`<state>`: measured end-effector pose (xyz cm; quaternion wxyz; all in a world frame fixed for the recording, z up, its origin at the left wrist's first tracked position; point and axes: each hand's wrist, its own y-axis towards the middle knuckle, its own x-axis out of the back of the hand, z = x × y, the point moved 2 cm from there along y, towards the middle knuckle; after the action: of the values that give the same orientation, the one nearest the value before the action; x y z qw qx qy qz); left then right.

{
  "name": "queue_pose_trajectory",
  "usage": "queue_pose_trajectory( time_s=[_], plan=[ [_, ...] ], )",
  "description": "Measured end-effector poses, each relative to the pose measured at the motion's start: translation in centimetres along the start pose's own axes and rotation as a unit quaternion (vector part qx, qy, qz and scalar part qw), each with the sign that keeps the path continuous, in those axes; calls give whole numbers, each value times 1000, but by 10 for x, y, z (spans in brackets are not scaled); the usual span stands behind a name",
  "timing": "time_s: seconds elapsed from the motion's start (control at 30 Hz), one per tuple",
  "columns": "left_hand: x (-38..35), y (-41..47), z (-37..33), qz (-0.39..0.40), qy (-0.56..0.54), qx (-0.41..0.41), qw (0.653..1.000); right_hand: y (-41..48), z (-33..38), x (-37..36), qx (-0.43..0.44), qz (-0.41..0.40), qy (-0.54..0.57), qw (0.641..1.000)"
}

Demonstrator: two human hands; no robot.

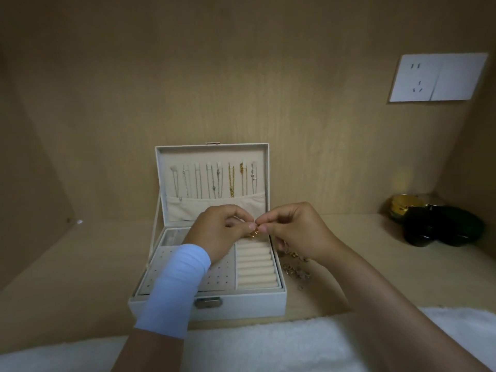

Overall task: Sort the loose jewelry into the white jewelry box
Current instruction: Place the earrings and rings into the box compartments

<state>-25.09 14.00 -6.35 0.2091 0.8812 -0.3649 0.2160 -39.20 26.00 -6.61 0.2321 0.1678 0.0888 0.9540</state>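
The white jewelry box [247, 304] stands open on the wooden desk, its lid upright with several chains hanging inside. My left hand [220, 229] and my right hand [298, 229] meet above the box's ring rolls [256, 267]. Between their fingertips both pinch a small gold piece of jewelry [254, 233]; which kind it is I cannot tell. A heap of loose jewelry [296, 269] lies on the desk just right of the box, partly hidden by my right wrist. The left wrist wears a white sleeve that covers part of the earring panel [217, 277].
Dark round containers and a gold-coloured tin [434, 224] sit at the back right of the desk. A white wall socket [437, 77] is on the back panel at upper right. White fluffy fabric [255, 345] lies along the near edge.
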Motion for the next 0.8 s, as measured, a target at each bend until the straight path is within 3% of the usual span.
queue_pose_trajectory(
  time_s=[0.13,0.37,0.6,0.8],
  plan=[
    [1,-5,5,21,67,0,998,0,-14,-5,-22,6,25,999],
    [1,-11,10,27,77,-14,997,3,-21,-8,-32,31,7,999],
    [-4,-8,10,32,195,-57,979,0,-20,-9,41,9,-187,981],
    [-1,-11,9,5,178,-47,983,-1,-23,-6,76,13,-256,964]
  ],
)
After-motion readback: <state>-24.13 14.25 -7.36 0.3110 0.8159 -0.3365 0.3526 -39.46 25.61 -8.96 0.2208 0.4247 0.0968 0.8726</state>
